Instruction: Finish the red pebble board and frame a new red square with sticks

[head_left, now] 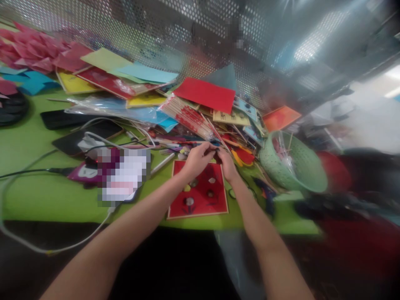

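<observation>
My left hand (197, 159) and my right hand (226, 163) meet above a red card (200, 195) that lies on the green table (37, 196). Both hands are closed in a pinch around something small and dark between the fingertips; motion blur hides what it is. The red card carries several small round pieces stuck on it. A clear bag of thin wooden sticks with red tips (190, 116) lies just beyond my hands.
A mint green colander (296, 166) stands at the right. Stacks of coloured paper and cards (125, 75) cover the back. Black phones (78, 139), cables (25, 171) and a blurred patch sit at the left. A perforated metal panel (200, 29) rises behind.
</observation>
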`<action>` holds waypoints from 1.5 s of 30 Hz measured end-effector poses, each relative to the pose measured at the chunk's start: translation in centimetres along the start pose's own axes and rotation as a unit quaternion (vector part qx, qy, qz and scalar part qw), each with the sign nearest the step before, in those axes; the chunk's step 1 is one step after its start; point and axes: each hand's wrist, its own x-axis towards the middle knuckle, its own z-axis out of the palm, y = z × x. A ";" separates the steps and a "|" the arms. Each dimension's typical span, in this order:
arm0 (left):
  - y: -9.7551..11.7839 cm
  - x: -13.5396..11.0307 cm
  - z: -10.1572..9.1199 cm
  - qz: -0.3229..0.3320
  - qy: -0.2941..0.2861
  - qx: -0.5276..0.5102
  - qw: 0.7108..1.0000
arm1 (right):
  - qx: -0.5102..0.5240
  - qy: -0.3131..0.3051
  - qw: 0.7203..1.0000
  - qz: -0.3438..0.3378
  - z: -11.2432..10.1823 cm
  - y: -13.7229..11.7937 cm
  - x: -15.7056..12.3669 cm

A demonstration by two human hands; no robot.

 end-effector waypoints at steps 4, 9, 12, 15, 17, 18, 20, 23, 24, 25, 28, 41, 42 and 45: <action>-0.1 0.1 0.0 0.000 0.004 -0.016 1.000 | 0.015 0.000 1.000 -0.003 -0.1 0.6 0.0; 0.3 0.1 -0.2 0.021 -0.008 0.028 0.999 | 0.006 0.013 1.000 0.005 -0.2 0.6 -0.1; 0.5 0.0 -0.3 0.026 -0.008 0.045 0.999 | -0.013 0.002 1.000 -0.010 -0.2 0.3 -0.1; 0.5 0.0 -0.2 0.023 -0.007 0.044 0.999 | -0.034 -0.004 0.999 -0.020 -0.3 0.2 0.0; 0.5 0.0 -0.2 0.018 -0.007 0.037 0.999 | -0.034 -0.009 0.999 -0.025 -0.4 0.4 0.0; 0.5 0.0 -0.2 0.016 -0.007 0.034 0.999 | -0.032 -0.012 0.999 -0.028 -0.4 0.5 0.1; 0.5 0.0 -0.1 0.013 -0.003 0.026 1.000 | -0.024 -0.017 0.999 -0.036 -0.4 0.8 0.1; 0.3 0.1 0.0 0.009 0.003 0.007 1.000 | -0.020 -0.014 0.999 -0.038 -0.3 1.0 0.0; 0.2 0.1 0.0 0.008 0.005 0.001 1.000 | -0.023 -0.007 0.999 -0.034 -0.3 1.0 0.0; 0.1 0.1 0.0 0.008 0.006 -0.003 1.000 | -0.029 0.003 0.999 -0.029 -0.3 1.0 -0.1; 0.0 0.1 0.0 0.016 0.006 0.001 1.000 | -0.059 0.028 0.998 -0.016 -0.5 0.8 -0.2; 0.3 -0.1 0.0 -0.002 -0.014 0.010 1.000 | -0.165 0.027 0.984 -0.068 -0.3 -0.9 -0.5; 0.3 -0.1 0.0 -0.005 -0.014 0.006 1.000 | -0.163 0.027 0.984 -0.067 -0.3 -0.9 -0.5; 0.1 0.0 0.1 -0.018 -0.007 -0.022 1.000 | -0.128 0.021 0.990 -0.063 -0.3 -0.8 -0.4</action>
